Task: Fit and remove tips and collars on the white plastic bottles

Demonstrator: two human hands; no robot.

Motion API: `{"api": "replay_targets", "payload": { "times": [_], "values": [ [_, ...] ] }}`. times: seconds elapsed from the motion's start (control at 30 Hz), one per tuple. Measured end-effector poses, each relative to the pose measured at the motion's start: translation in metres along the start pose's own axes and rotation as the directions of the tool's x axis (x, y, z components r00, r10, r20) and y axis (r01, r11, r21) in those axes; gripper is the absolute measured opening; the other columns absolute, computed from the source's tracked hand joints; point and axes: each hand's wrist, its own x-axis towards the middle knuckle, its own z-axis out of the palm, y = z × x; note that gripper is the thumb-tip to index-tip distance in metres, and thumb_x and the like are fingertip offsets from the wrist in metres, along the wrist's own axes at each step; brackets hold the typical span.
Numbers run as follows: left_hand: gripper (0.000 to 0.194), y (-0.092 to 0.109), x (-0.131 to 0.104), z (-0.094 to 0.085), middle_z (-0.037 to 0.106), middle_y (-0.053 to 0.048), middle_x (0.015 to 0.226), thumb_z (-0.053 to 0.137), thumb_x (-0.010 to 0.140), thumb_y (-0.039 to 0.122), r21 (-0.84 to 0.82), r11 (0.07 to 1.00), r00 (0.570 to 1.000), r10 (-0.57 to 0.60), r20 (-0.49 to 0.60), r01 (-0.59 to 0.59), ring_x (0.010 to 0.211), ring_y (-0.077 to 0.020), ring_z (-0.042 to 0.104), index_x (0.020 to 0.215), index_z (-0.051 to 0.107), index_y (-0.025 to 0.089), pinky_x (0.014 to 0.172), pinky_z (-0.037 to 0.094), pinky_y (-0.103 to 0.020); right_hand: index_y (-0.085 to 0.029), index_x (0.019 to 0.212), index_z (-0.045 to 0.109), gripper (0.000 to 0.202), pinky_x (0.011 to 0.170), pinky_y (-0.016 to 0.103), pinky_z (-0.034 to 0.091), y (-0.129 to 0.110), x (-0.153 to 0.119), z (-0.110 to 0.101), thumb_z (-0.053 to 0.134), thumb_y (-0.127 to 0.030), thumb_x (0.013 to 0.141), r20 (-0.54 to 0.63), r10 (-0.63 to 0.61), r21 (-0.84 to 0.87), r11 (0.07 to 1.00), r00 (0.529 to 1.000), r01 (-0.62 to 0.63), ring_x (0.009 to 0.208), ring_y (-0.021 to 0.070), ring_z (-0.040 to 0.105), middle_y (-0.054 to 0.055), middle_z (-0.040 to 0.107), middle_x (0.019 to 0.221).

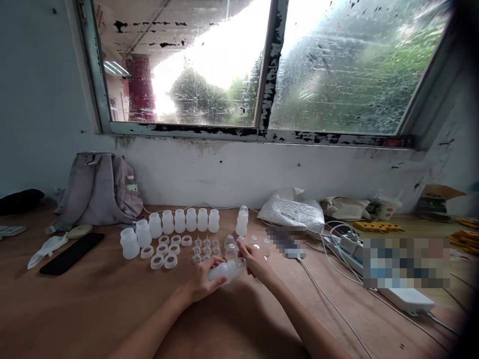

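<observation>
My left hand [205, 280] is wrapped round the body of a frosted baby bottle [223, 270], which lies tilted on its side with its top to the right. At that top end, the fingers of my right hand [253, 260] are closed on the clear cap or nipple end. Behind them stand several open frosted bottles [180, 221] in a row. White collar rings [170, 261] and clear nipples [196, 251] lie in groups in front of the row. Clear domed caps [254, 243] are partly hidden by my right hand. One capped bottle [242, 222] stands upright behind.
A grey backpack [98, 189], a black flat case [72, 254] and a white pouch [48, 251] are at the left. Toward the right are a silver plastic package [294, 214], white cables, a power strip [406, 299] and yellow parts [378, 227]. The wall and window rise behind.
</observation>
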Motion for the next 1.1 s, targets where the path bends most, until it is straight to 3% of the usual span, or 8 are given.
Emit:
{"api": "replay_targets", "payload": {
  "times": [0.2,0.3,0.4,0.47,0.63,0.8,0.93,1.1],
  "values": [
    [0.034,-0.008,0.0,0.005,0.056,-0.004,0.093,0.023,0.086,0.038,0.005,1.0,1.0,-0.026,0.0,0.026,0.078,-0.0151,0.054,0.112,0.037,0.02,0.074,0.042,-0.028,-0.018,0.05,0.042,0.04,0.029,0.019,0.019,-0.023,-0.003,-0.016,0.051,-0.053,0.068,0.14,-0.145,-0.13,0.978,0.979,0.163,0.028,0.0065,0.037,-0.005,0.038,0.04],
    [0.042,-0.008,-0.002,0.004,0.053,-0.007,0.106,0.028,0.085,0.042,0.081,0.996,0.999,-0.029,0.034,0.026,0.095,-0.0182,0.05,0.121,0.031,0.022,0.085,0.038,-0.032,-0.019,0.053,0.043,0.037,0.032,0.02,0.022,-0.042,-0.006,-0.013,0.049,-0.052,0.07,0.115,-0.182,-0.203,0.958,0.976,0.203,0.031,0.0082,0.038,-0.005,0.039,0.041],
    [0.048,-0.011,-0.003,0.006,0.046,-0.009,0.119,0.03,0.083,0.045,0.139,0.99,0.995,-0.035,0.092,0.022,0.107,-0.0215,0.043,0.125,0.029,0.022,0.092,0.032,-0.037,-0.019,0.051,0.045,0.038,0.041,0.022,0.029,-0.06,-0.008,-0.009,0.049,-0.051,0.071,0.036,-0.316,-0.316,0.896,0.948,0.311,0.042,0.0096,0.041,-0.002,0.044,0.048],
    [0.053,-0.016,-0.004,0.011,0.042,-0.012,0.124,0.032,0.081,0.049,0.178,0.982,0.991,-0.08,0.108,0.06,0.113,-0.0246,0.037,0.125,0.03,0.019,0.095,0.029,-0.04,-0.019,0.057,0.052,0.032,0.047,0.023,0.032,-0.068,-0.012,-0.006,0.052,-0.049,0.07,0.091,-0.385,-0.345,0.853,0.919,0.391,0.049,0.0104,0.042,0.001,0.049,0.059],
    [0.073,-0.031,-0.003,0.024,0.04,-0.019,0.124,0.047,0.069,0.058,0.25,0.947,0.976,-0.216,0.023,0.204,0.117,-0.0336,0.031,0.123,0.034,0.011,0.094,0.027,-0.047,-0.026,0.088,0.055,0.032,0.057,0.025,0.037,-0.068,-0.02,0.0,0.061,-0.045,0.064,0.296,-0.362,-0.303,0.842,0.884,0.447,0.063,0.0124,0.047,0.002,0.051,0.086],
    [0.068,-0.03,0.001,0.02,0.05,-0.013,0.112,0.056,0.064,0.056,0.315,0.949,0.993,0.006,-0.119,0.032,0.106,-0.0297,0.042,0.117,0.038,0.017,0.091,0.032,-0.045,-0.021,0.083,0.058,0.029,0.057,0.026,0.037,-0.077,-0.002,-0.013,0.062,-0.042,0.064,0.302,-0.411,-0.34,0.797,0.86,0.499,0.065,0.0149,0.049,0.003,0.054,0.076],
    [0.049,-0.029,0.004,0.004,0.05,-0.009,0.112,0.049,0.075,0.043,0.368,0.929,0.941,0.154,-0.302,-0.034,0.106,-0.024,0.044,0.117,0.036,0.021,0.09,0.034,-0.041,-0.019,0.087,0.06,0.032,0.059,0.027,0.036,-0.1,0.034,-0.035,0.059,-0.044,0.066,0.159,-0.448,-0.428,0.772,0.88,0.47,0.067,0.0159,0.051,0.004,0.058,0.079],
    [0.028,-0.037,0.005,-0.015,0.054,-0.006,0.105,0.043,0.081,0.03,0.449,0.894,0.917,0.173,-0.359,0.007,0.101,-0.0207,0.047,0.108,0.043,0.021,0.087,0.037,-0.037,-0.018,0.102,0.053,0.032,0.073,0.028,0.035,-0.108,0.086,-0.036,0.055,-0.032,0.073,0.057,-0.51,-0.754,0.541,0.858,0.372,0.087,0.0194,0.05,0.006,0.059,0.093]
  ]
}}
